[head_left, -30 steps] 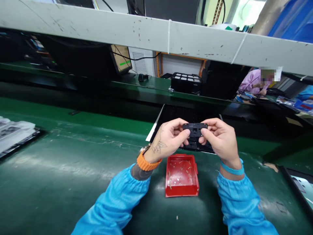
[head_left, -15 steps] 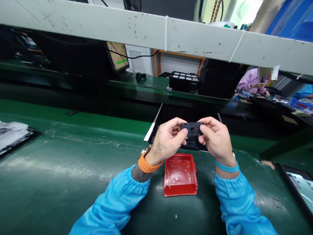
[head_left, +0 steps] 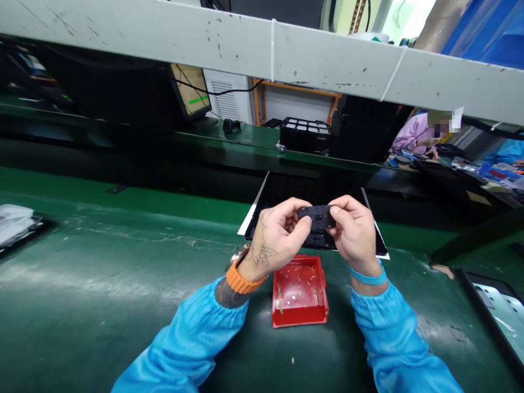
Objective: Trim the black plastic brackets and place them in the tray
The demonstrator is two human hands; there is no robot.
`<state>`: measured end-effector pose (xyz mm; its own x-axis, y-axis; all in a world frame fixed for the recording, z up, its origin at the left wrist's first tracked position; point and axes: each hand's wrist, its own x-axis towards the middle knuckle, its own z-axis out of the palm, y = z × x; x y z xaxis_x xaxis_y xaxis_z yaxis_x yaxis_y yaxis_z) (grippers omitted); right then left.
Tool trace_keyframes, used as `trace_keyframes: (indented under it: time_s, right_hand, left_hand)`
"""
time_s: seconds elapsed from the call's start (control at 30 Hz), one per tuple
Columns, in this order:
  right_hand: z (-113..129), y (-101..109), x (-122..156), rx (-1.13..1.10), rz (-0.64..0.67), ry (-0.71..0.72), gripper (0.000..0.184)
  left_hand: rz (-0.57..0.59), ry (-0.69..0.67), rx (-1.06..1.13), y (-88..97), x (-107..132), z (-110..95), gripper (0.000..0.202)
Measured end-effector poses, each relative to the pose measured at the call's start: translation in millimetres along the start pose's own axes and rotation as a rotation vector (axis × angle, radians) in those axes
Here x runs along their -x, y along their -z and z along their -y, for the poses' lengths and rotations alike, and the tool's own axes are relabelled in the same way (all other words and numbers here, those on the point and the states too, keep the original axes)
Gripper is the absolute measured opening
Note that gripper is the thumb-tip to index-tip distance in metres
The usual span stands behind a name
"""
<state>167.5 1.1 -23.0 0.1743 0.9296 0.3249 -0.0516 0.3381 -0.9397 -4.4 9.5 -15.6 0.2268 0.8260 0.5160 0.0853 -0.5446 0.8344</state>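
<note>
Between both hands I hold a small flat black plastic part (head_left: 321,217) with rounded ends and little cut-outs. My left hand (head_left: 279,233) pinches its left end, thumb on the near face. At the other end, the thumb and fingers of my right hand (head_left: 354,229) grip it. Beneath and behind them lies a glossy black panel (head_left: 282,191) on a white sheet (head_left: 248,222). A second dark part (head_left: 315,240) sits at the panel's near edge, partly hidden by the hands. Nearer to me is a red bin (head_left: 301,315) with several tiny pale pieces inside.
A tiny pale piece (head_left: 292,360) lies on the green bench (head_left: 143,305). Trays with parts stand at the far left (head_left: 20,229) and right (head_left: 495,311). Behind are a monitor (head_left: 192,90), a scanner (head_left: 231,126) and a black box (head_left: 305,135). A grey beam (head_left: 245,46) crosses above; a person in pink (head_left: 413,134) sits at right.
My right hand has shifted slightly left and turned a little at the black part's right end. Both hands still grip the part. The whole view has moved slightly.
</note>
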Motion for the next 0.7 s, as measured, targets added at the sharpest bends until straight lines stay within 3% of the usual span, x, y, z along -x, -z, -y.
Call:
trace_keyframes:
  time_s: [0.13,0.33,0.6,0.7]
  right_hand:
    - [10,13,-6,0.233,0.213,0.006,0.015]
    - [19,23,-1,0.553,0.341,0.061,0.018]
    - [22,16,-4,0.759,0.461,0.116,0.017]
    - [19,21,1,0.811,0.515,0.182,0.018]
  left_hand:
    - [0.023,0.074,-0.007,9.3,-8,1,0.019]
    - [0.101,0.155,-0.058,17.9,-13,2,0.017]
    - [0.118,0.091,-0.142,13.5,-14,3,0.016]
    - [0.092,0.042,-0.192,8.4,-7,-5,0.015]
